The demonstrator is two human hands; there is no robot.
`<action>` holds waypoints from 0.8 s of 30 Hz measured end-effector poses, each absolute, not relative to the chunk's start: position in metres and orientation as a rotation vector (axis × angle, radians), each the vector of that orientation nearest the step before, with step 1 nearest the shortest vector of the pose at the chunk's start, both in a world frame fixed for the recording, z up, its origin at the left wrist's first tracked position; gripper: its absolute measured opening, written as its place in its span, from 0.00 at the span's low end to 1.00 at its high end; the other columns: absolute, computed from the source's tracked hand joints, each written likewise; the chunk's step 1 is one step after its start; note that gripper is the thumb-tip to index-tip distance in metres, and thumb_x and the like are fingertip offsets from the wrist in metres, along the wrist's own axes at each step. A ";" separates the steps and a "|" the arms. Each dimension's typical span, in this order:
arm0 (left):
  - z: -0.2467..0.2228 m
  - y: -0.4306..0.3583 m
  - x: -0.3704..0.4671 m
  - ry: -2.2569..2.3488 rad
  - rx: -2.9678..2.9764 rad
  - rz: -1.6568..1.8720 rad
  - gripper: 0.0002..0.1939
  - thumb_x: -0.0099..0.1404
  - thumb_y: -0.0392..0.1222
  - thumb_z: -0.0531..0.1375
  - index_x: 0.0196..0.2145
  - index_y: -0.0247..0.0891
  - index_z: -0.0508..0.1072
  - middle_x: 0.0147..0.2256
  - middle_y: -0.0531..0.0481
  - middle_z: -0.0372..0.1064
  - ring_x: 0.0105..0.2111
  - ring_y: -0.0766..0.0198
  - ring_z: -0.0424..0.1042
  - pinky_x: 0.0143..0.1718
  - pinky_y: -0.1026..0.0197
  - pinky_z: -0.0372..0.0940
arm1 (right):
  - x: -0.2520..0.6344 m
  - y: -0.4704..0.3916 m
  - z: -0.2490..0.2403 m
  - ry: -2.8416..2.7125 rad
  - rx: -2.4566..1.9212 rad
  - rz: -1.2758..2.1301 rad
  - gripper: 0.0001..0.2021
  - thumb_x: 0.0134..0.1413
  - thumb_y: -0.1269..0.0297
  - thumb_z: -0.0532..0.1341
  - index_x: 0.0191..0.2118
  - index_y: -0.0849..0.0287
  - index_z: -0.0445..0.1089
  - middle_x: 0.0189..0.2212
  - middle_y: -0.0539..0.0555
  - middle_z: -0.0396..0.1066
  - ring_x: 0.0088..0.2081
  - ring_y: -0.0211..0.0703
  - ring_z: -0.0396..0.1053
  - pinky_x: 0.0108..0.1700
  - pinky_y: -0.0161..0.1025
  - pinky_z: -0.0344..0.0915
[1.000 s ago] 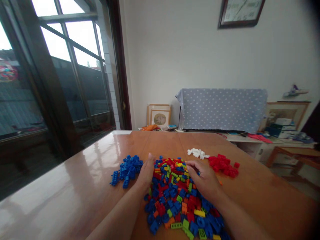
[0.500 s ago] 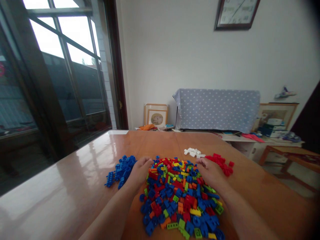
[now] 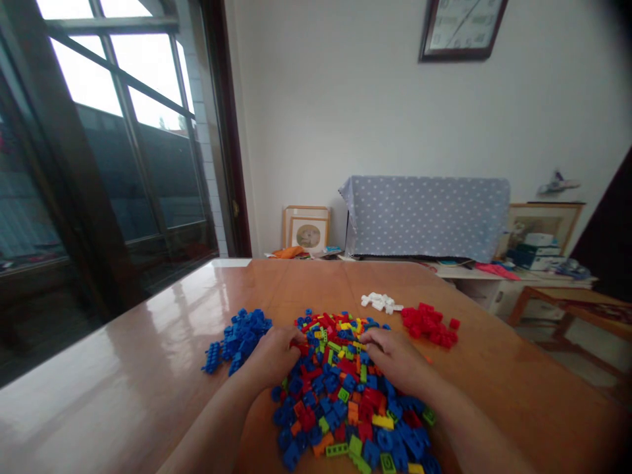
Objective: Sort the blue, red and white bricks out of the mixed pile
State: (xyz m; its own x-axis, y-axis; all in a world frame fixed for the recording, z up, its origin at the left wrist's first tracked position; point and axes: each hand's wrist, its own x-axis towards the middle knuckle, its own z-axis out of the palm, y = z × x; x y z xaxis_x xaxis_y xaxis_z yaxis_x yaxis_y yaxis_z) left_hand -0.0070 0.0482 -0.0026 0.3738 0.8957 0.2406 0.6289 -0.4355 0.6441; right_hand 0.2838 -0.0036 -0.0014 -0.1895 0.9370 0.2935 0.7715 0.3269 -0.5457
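Note:
A mixed heap of small plastic building bricks (image 3: 340, 395) in blue, red, green, yellow and orange lies in front of me. My left hand (image 3: 276, 352) is at the heap's upper left edge, fingers curled together beside red pieces; what they hold, if anything, is hidden. Over the heap's upper right side reaches my right hand (image 3: 395, 355), its fingers extended and a little apart, fingertips touching the bricks. Just left of my left hand is a pile of blue bricks (image 3: 244, 332). Beyond my right hand sit a pile of red bricks (image 3: 429, 322) and a small group of white pieces (image 3: 380, 302).
All the piles rest on a glossy brown wooden table (image 3: 148, 368). A single orange piece (image 3: 428, 360) lies near my right wrist. Behind the table stands a low cabinet with a dotted grey cloth (image 3: 429, 217); a wooden stool (image 3: 553, 309) is at the right.
My right hand has moved left and nearer, from beside the red pile onto the mixed heap. My left hand has come slightly nearer to me, its fingers now lower at the heap's edge.

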 end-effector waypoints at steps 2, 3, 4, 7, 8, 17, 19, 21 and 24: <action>-0.003 0.049 -0.007 1.336 2.200 0.789 0.16 0.50 0.29 0.55 0.32 0.43 0.78 0.34 0.51 0.76 0.36 0.58 0.71 0.37 0.63 0.59 | 0.279 -0.009 0.001 -2.014 -1.469 0.410 0.11 0.61 0.63 0.55 0.41 0.53 0.75 0.35 0.51 0.76 0.37 0.43 0.72 0.38 0.37 0.62; -0.004 0.050 -0.007 1.340 2.214 0.785 0.15 0.51 0.29 0.56 0.32 0.43 0.78 0.34 0.51 0.76 0.37 0.58 0.71 0.38 0.63 0.58 | 0.277 -0.011 0.002 -2.016 -1.460 0.432 0.11 0.60 0.62 0.56 0.43 0.53 0.75 0.35 0.51 0.76 0.36 0.43 0.72 0.37 0.36 0.63; -0.004 0.050 -0.007 1.340 2.233 0.779 0.15 0.51 0.29 0.56 0.31 0.43 0.78 0.34 0.50 0.76 0.37 0.58 0.71 0.38 0.62 0.58 | 0.276 -0.013 0.002 -2.019 -1.454 0.449 0.11 0.59 0.61 0.58 0.44 0.52 0.75 0.34 0.51 0.76 0.35 0.43 0.72 0.36 0.36 0.63; -0.004 0.050 -0.005 1.354 2.284 0.784 0.14 0.52 0.29 0.57 0.31 0.44 0.77 0.33 0.50 0.76 0.36 0.57 0.71 0.39 0.61 0.58 | 0.275 -0.016 0.003 -2.033 -1.432 0.471 0.13 0.54 0.62 0.61 0.46 0.52 0.75 0.34 0.51 0.76 0.34 0.43 0.72 0.35 0.35 0.64; -0.003 0.049 -0.003 1.364 2.296 0.799 0.13 0.52 0.30 0.57 0.32 0.44 0.77 0.34 0.50 0.76 0.37 0.56 0.71 0.39 0.61 0.58 | 0.275 -0.016 0.002 -2.032 -1.422 0.470 0.13 0.54 0.63 0.61 0.46 0.52 0.75 0.34 0.51 0.76 0.34 0.43 0.72 0.36 0.36 0.65; 0.014 0.010 0.033 1.051 2.303 0.961 0.18 0.60 0.46 0.65 0.49 0.46 0.75 0.43 0.47 0.75 0.44 0.54 0.72 0.46 0.57 0.62 | 0.256 -0.011 -0.003 -1.710 -1.250 0.825 0.13 0.60 0.54 0.58 0.46 0.55 0.70 0.33 0.51 0.75 0.35 0.44 0.72 0.36 0.38 0.68; 0.014 0.003 0.040 1.004 2.307 0.922 0.18 0.60 0.47 0.66 0.48 0.46 0.76 0.42 0.47 0.75 0.43 0.54 0.72 0.44 0.58 0.63 | 0.251 -0.013 -0.003 -1.671 -1.180 0.964 0.15 0.60 0.51 0.59 0.47 0.55 0.69 0.32 0.50 0.74 0.32 0.42 0.71 0.33 0.37 0.67; 0.013 0.000 0.044 0.976 2.329 0.892 0.15 0.60 0.46 0.65 0.45 0.45 0.77 0.41 0.47 0.75 0.43 0.55 0.71 0.44 0.58 0.63 | 0.248 -0.016 -0.002 -1.646 -1.128 1.076 0.17 0.60 0.49 0.59 0.47 0.55 0.68 0.31 0.49 0.74 0.29 0.41 0.70 0.30 0.36 0.66; 0.013 -0.001 0.045 0.965 2.370 0.878 0.11 0.62 0.43 0.63 0.42 0.44 0.77 0.40 0.47 0.76 0.42 0.55 0.71 0.43 0.59 0.62 | 0.245 -0.017 -0.002 -1.619 -1.083 1.146 0.17 0.60 0.48 0.60 0.46 0.55 0.68 0.32 0.51 0.74 0.31 0.42 0.72 0.33 0.37 0.68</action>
State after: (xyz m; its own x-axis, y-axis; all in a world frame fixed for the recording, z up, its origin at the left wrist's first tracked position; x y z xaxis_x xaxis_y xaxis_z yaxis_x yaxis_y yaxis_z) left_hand 0.0454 -0.0005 0.0131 0.5565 0.7329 0.3913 0.4585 -0.6637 0.5910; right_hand 0.2455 -0.0168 -0.0024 -0.2601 0.9530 0.1552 0.1707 0.2036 -0.9641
